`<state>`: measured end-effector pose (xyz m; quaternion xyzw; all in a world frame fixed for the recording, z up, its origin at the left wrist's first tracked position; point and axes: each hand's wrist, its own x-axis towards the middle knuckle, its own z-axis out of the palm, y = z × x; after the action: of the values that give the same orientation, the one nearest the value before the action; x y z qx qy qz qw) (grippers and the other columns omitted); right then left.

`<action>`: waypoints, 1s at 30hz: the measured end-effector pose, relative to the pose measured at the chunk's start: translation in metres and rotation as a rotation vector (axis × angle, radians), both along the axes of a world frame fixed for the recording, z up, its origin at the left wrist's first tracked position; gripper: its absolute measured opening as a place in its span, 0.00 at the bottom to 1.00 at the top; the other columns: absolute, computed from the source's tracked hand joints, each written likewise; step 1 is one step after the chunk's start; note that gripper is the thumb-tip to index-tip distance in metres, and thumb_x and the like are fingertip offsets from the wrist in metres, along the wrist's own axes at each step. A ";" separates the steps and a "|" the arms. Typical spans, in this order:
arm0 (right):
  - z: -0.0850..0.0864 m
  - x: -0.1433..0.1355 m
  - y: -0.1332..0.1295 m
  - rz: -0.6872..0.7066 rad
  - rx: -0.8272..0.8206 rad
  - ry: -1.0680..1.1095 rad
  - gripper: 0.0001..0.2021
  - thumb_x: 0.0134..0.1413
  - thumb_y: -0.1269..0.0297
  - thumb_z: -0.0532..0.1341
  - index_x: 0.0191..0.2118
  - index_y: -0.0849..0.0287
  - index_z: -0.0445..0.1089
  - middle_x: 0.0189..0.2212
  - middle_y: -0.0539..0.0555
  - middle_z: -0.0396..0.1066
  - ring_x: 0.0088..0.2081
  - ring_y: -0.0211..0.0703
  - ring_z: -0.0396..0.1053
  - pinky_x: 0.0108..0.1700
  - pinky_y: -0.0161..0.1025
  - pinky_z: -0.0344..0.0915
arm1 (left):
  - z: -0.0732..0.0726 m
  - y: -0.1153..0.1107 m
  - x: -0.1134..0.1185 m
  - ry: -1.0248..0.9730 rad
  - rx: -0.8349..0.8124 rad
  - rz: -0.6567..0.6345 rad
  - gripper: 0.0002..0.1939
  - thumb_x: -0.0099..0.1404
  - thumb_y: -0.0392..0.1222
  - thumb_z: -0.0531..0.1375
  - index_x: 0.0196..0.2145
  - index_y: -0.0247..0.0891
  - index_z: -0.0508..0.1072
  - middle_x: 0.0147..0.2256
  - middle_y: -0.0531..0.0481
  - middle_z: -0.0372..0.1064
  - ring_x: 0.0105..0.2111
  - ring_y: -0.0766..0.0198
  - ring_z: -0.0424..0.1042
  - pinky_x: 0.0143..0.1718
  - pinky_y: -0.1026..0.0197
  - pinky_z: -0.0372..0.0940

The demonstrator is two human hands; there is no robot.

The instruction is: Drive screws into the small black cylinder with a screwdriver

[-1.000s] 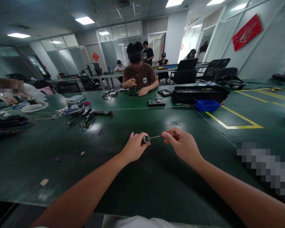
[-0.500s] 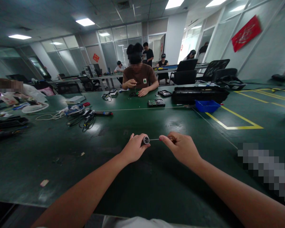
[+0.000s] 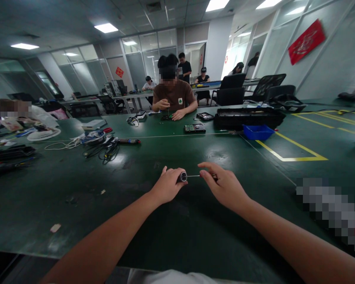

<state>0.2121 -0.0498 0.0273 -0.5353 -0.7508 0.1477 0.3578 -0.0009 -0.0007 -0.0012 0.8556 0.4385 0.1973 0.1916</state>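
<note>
My left hand (image 3: 169, 184) is wrapped round a dark cylindrical part (image 3: 182, 176) whose round, silvery open end faces me. My right hand (image 3: 225, 183) holds a screwdriver by its handle (image 3: 214, 176), mostly hidden in the palm, with the index finger lifted off and the thumb against it. The thin metal shaft (image 3: 193, 176) runs level between the hands, its left end at the rim of the cylinder; whether the tip is inside cannot be made out. Both hands are above the green table (image 3: 154, 236).
A person in a brown shirt (image 3: 175, 94) works across the table near an opened drive (image 3: 194, 128). A blue tray (image 3: 258, 132) stands beside a long black housing (image 3: 248, 117). Cables (image 3: 106, 150) lie left; a pixelated object (image 3: 334, 213) is right.
The index finger of my right hand has lifted and stretched out from the screwdriver. The cylinder in my left hand has shifted slightly right and down.
</note>
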 end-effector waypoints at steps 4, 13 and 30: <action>0.002 -0.001 -0.003 0.038 0.015 0.033 0.16 0.65 0.58 0.53 0.54 0.56 0.65 0.33 0.53 0.75 0.32 0.46 0.72 0.34 0.41 0.65 | -0.002 0.001 0.000 0.003 0.005 0.003 0.06 0.68 0.41 0.60 0.42 0.43 0.68 0.41 0.52 0.72 0.47 0.55 0.69 0.64 0.33 0.43; 0.005 -0.004 -0.006 0.006 -0.068 0.031 0.12 0.67 0.59 0.50 0.49 0.56 0.65 0.28 0.51 0.73 0.26 0.44 0.69 0.29 0.40 0.60 | -0.001 0.001 0.000 0.014 0.002 0.004 0.08 0.67 0.42 0.61 0.45 0.44 0.69 0.43 0.51 0.73 0.48 0.54 0.69 0.63 0.33 0.44; 0.002 -0.005 -0.002 -0.036 -0.082 0.134 0.09 0.63 0.60 0.55 0.46 0.55 0.65 0.35 0.54 0.74 0.34 0.46 0.72 0.34 0.41 0.65 | -0.003 0.002 -0.001 0.005 -0.006 0.006 0.07 0.66 0.42 0.61 0.43 0.44 0.70 0.41 0.52 0.73 0.45 0.54 0.69 0.62 0.36 0.48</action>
<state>0.2066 -0.0520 0.0291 -0.5517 -0.7089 0.2071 0.3875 -0.0018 0.0013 -0.0037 0.8542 0.4420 0.1945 0.1926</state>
